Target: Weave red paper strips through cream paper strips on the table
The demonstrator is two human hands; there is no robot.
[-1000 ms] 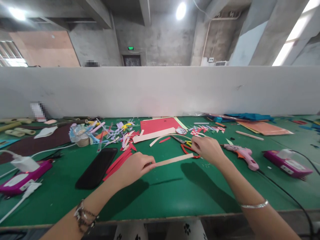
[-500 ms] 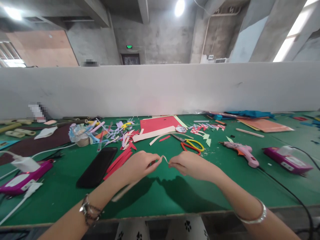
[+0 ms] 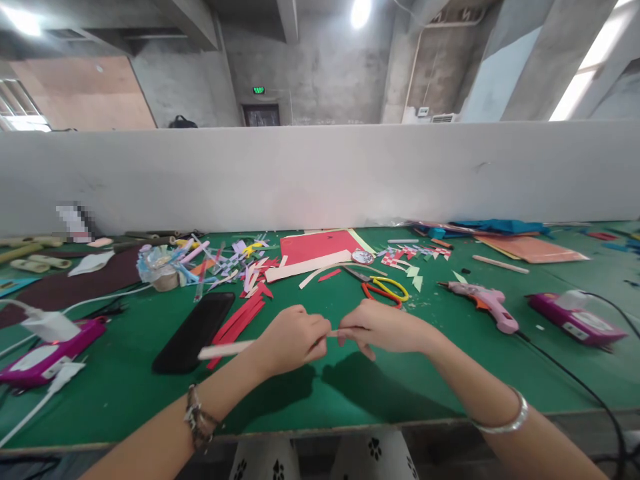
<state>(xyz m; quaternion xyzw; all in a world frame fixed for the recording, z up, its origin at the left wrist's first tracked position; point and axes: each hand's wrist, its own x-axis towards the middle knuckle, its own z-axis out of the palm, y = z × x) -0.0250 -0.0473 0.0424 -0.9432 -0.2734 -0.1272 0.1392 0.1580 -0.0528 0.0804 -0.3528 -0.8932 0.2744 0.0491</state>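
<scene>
Nearest: left hand (image 3: 295, 339) and right hand (image 3: 383, 327) nearly meet above the green table (image 3: 360, 410). Left fingers grip a pale strip (image 3: 227, 349); its tail emerges leftward past the wrist, above red strips (image 3: 240, 321) and beside a black phone (image 3: 195, 332). Right fingertips pinch the strip's other end; a short span shows between the hands. Beyond: scissors (image 3: 390, 289), handles red and yellow; pink glue gun (image 3: 484, 301) at right. Farther: red sheet (image 3: 320, 245), then white partition (image 3: 320, 173).
</scene>
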